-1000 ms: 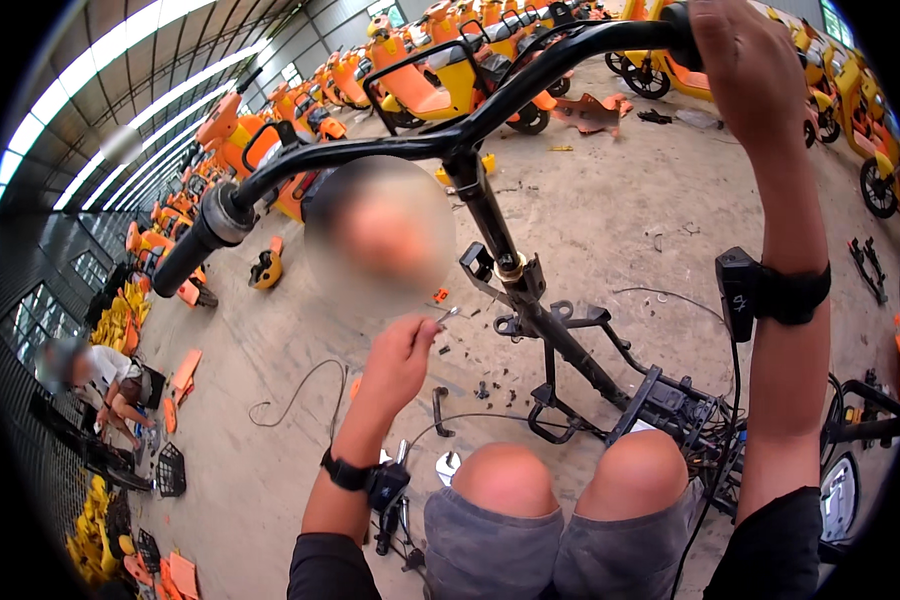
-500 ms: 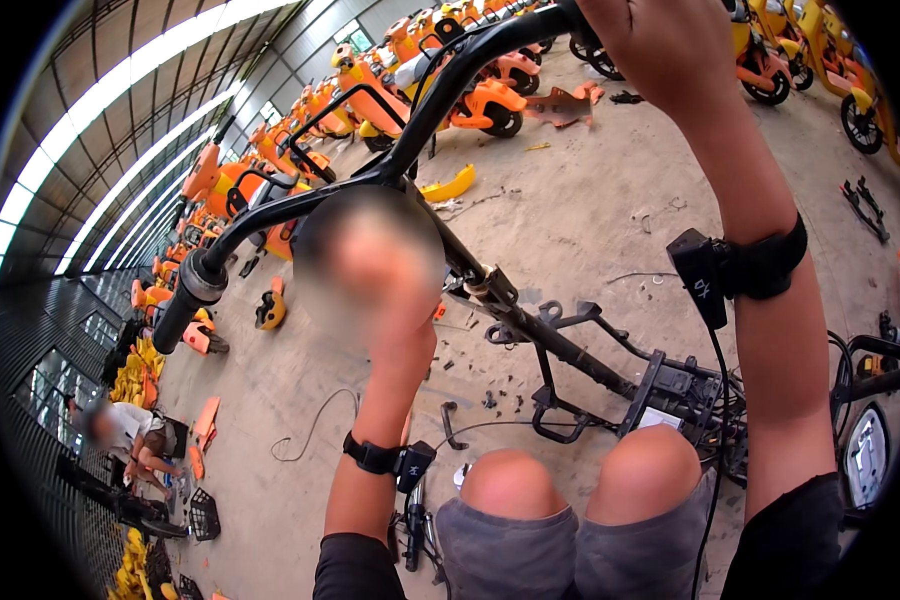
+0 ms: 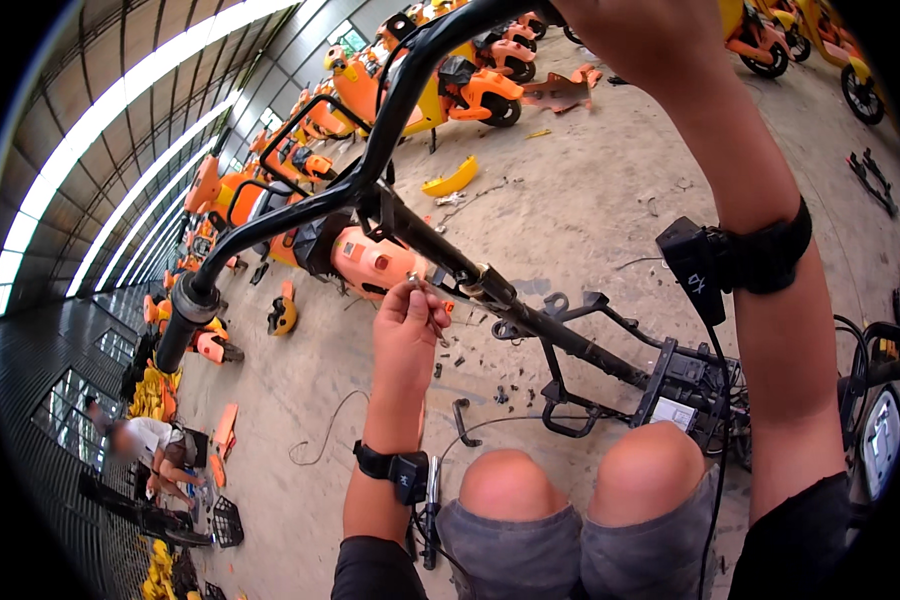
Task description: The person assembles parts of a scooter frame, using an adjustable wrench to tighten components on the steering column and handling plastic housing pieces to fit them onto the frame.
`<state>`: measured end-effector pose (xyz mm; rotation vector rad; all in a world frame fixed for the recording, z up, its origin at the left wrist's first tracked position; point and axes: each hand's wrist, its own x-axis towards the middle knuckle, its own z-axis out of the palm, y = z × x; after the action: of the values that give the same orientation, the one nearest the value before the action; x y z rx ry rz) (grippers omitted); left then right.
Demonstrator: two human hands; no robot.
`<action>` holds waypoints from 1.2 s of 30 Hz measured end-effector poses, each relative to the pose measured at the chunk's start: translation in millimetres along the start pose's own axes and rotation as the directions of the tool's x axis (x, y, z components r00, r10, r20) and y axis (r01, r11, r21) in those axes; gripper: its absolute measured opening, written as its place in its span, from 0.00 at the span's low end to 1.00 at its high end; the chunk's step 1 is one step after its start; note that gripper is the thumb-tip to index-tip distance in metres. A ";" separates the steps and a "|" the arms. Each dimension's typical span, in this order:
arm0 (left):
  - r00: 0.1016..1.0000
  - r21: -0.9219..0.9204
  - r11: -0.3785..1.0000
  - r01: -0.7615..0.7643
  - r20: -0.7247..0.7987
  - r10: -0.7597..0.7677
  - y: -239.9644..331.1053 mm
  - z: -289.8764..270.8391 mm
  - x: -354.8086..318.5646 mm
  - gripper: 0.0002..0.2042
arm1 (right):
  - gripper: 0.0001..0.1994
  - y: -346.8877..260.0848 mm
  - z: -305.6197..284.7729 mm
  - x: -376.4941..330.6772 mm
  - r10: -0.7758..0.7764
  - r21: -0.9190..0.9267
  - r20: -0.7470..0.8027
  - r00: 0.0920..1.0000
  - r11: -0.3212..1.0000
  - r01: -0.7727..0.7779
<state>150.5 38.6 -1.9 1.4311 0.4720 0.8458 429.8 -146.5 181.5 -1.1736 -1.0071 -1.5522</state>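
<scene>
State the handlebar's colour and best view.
Handlebar: black. Shows best in the head view, the only one.

We see a long, ribbed roof (image 3: pixel 120 160) overhead, where bright white skylight strips (image 3: pixel 120 98) run along the upper left, bent by the view. To our left stands a dark corrugated wall (image 3: pixel 20 370) with large paned windows (image 3: pixel 67 408) set in it. Farther off we see a paler grey wall (image 3: pixel 312 42) with a small window (image 3: pixel 350 40), green showing through the glass. Under us spreads a dusty, grey-brown floor (image 3: pixel 600 200), marked in places. Pale, even light covers it, and rows of orange and yellow scooters (image 3: pixel 360 85) line the far side.
</scene>
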 end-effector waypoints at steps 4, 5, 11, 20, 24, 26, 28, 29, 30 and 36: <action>0.997 -0.319 0.947 -0.047 0.050 0.066 -4.0 34.1 4.2 0.08 | 0.18 1.2 -21.1 11.2 -0.010 0.023 0.063 0.998 1.000 0.009; 0.997 -0.368 0.926 -0.082 -0.028 0.077 1.7 29.9 0.4 0.08 | 0.18 0.0 -10.2 2.2 0.015 0.055 0.060 0.998 0.998 -0.018; 0.972 -0.469 0.859 -0.206 -0.202 0.122 2.6 33.0 13.5 0.10 | 0.18 1.4 0.2 -2.7 -0.014 0.045 -0.038 0.999 0.999 0.015; 0.934 -0.549 0.792 -0.268 -0.350 0.073 12.6 35.6 -13.5 0.06 | 0.18 -11.8 -8.2 6.3 0.004 0.022 0.054 0.999 1.000 -0.005; 0.989 -0.559 0.828 0.042 -0.093 -0.112 38.4 89.6 -47.5 0.06 | 0.19 4.4 -3.6 3.5 -0.029 0.038 -0.031 0.999 0.999 0.030; 0.976 -0.558 0.803 0.209 0.070 -0.205 50.4 119.9 -57.3 0.06 | 0.20 1.5 -5.1 -0.1 -0.034 0.033 -0.005 0.999 0.999 0.034; 0.957 -0.437 0.855 0.280 0.197 -0.212 51.0 150.7 -62.2 0.10 | 0.21 -6.2 -6.7 -7.3 0.063 0.056 0.154 0.986 0.996 -0.073; 0.942 -0.363 0.877 0.315 0.229 -0.243 50.7 169.9 -69.6 0.10 | 0.22 -1.2 -8.1 -7.3 0.100 0.090 0.209 0.973 0.989 -0.121; 0.929 -0.275 0.906 0.323 0.273 -0.249 54.4 187.8 -72.9 0.11 | 0.23 6.0 -7.9 -5.4 -0.021 -0.022 0.096 0.995 0.999 0.024; 0.921 0.061 0.989 -0.133 0.376 0.100 -4.2 172.7 -72.0 0.14 | 0.22 -9.7 -7.9 10.2 -0.010 0.001 0.258 0.966 1.000 0.010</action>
<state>233.2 -129.3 0.4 1.6677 0.1343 0.6304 417.3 -153.5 189.0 -1.3991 -1.1830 -1.4306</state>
